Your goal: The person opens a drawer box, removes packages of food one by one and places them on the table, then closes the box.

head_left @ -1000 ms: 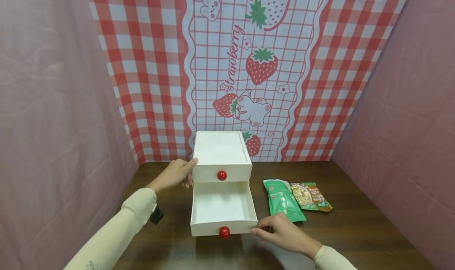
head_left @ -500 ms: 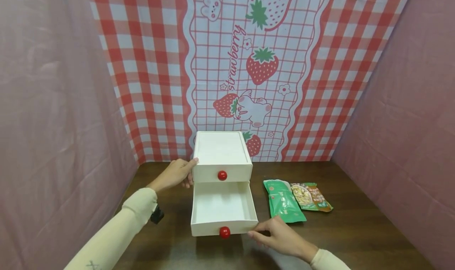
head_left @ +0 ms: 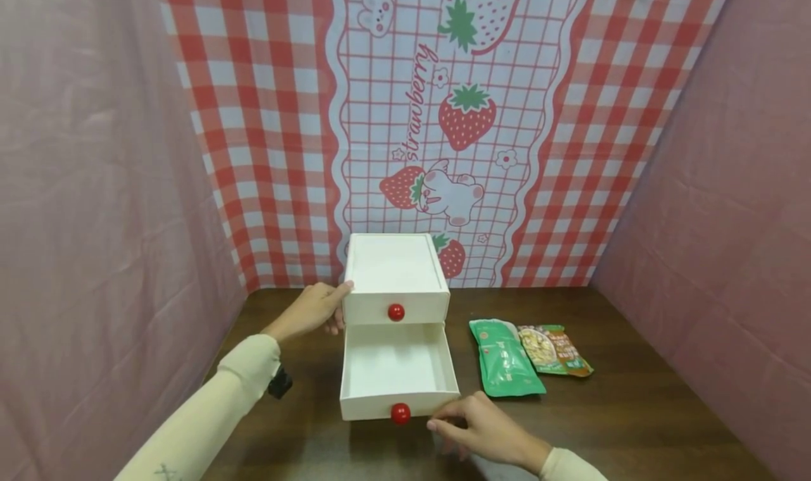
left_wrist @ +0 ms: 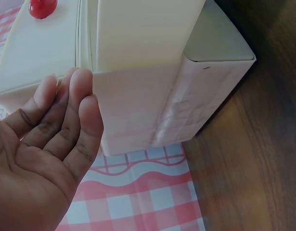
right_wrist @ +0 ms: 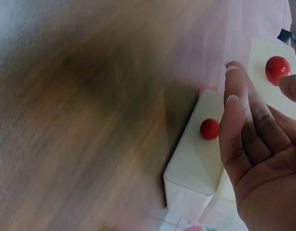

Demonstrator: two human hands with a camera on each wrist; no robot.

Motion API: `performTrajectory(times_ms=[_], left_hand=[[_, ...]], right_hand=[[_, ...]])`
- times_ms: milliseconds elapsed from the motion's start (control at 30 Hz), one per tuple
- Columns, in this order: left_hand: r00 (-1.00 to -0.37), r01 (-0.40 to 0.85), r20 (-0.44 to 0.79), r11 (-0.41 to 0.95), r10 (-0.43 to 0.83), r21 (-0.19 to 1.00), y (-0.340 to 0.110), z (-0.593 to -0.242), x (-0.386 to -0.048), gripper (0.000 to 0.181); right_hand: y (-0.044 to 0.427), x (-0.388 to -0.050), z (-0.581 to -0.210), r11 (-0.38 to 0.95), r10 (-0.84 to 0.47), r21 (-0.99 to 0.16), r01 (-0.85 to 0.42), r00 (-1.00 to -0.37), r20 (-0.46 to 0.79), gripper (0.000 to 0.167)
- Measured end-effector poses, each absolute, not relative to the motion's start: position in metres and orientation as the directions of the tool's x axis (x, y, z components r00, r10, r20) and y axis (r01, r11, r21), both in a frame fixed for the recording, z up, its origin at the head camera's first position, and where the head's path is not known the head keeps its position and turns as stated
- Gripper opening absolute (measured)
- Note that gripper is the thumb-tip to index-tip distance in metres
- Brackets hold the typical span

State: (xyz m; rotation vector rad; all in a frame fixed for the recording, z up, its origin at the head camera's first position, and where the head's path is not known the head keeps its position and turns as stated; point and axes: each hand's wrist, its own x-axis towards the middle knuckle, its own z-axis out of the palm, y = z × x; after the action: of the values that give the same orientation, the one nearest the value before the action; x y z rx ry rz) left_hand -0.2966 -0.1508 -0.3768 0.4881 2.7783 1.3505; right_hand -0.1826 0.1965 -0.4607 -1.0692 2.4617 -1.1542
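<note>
A white drawer cabinet [head_left: 395,263] with red knobs stands at the middle of the table. Its middle drawer [head_left: 395,368] is pulled out and its inside is bare. My left hand [head_left: 310,310] rests at the cabinet's left side, thumb on the top edge; in the left wrist view the fingers lie loosely bent against the side. By the pulled-out drawer's lower right corner is my right hand [head_left: 484,428], loosely bent and holding nothing. The right wrist view has its thumb close to that drawer's red knob [right_wrist: 277,70]; contact cannot be made out. A lower drawer [right_wrist: 193,159] is in.
Right of the cabinet, a green packet [head_left: 507,360] lies beside a brown and green food packet [head_left: 554,351] on the dark wooden table [head_left: 608,425]. A checked strawberry cloth [head_left: 412,115] hangs behind, with pink curtains [head_left: 697,220] at both sides.
My right hand has moved left and slightly down along the front of the pulled-out drawer, from its right corner toward the knob. My left hand and the cabinet have stayed in place.
</note>
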Motion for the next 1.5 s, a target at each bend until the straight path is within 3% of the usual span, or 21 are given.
performTrajectory(times_ms=[367, 967, 1500], left_hand=[[-0.949, 0.280, 0.129, 0.577, 0.289, 0.767, -0.151, -0.376, -0.295, 0.076], [-0.949, 0.279, 0.132, 0.570, 0.285, 0.772, -0.150, -0.376, -0.295, 0.077], [-0.948, 0.279, 0.130, 0.567, 0.290, 0.775, -0.151, -0.376, -0.295, 0.075]], right_hand=[[0.177, -0.177, -0.462, 0.453, -0.663, -0.742, -0.495, -0.743, 0.090, 0.034], [0.156, -0.170, -0.466, 0.374, -0.633, -0.843, -0.386, -0.771, 0.072, 0.032], [0.145, -0.167, -0.471, 0.283, -0.593, -0.930, -0.235, -0.805, 0.022, 0.044]])
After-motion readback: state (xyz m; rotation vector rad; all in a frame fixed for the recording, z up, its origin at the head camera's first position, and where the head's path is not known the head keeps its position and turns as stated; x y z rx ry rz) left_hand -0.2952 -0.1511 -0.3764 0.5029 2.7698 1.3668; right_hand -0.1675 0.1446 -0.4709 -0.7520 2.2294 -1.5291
